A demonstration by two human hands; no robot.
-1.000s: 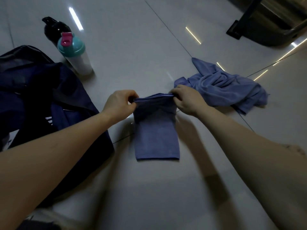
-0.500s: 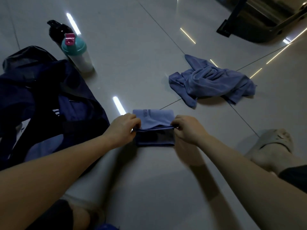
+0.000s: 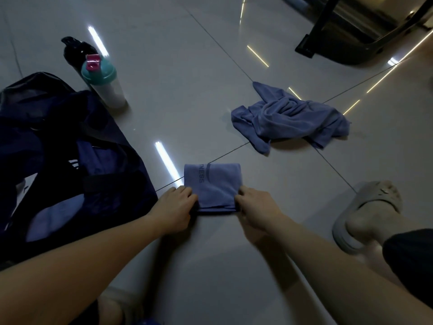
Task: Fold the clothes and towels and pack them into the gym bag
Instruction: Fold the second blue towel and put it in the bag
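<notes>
1. We look down in dim light at a glossy grey tiled floor [image 3: 234, 266]. Two bare forearms reach forward from the bottom edge.
2. A folded towel [image 3: 212, 186], blue-purple, lies flat on the floor near the middle. It is a compact rectangle with printed lettering and a curved mark near its far left side.
3. The left hand [image 3: 174, 208] sits at the towel's near left corner, knuckles up. Its fingers are curled in and pinch the edge of the fabric.
4. The right hand [image 3: 255, 208] mirrors it at the near right corner, fingers curled tight on the edge. Neither hand is spread; both grips are narrow.
5. The gym bag [image 3: 58, 160], dark navy, lies open just left of the left hand. We see blue fabric inside it.
6. A crumpled towel [image 3: 290, 118] of the same colour lies in a loose heap farther away to the right, well apart from the folded one.
7. Beyond the bag a white shaker bottle [image 3: 103, 83] with a teal lid and pink cap stands upright. A black bottle [image 3: 75, 49] stands just behind it.
8. A foot in a pale slipper [image 3: 365, 212] rests on the floor at the right.
</notes>
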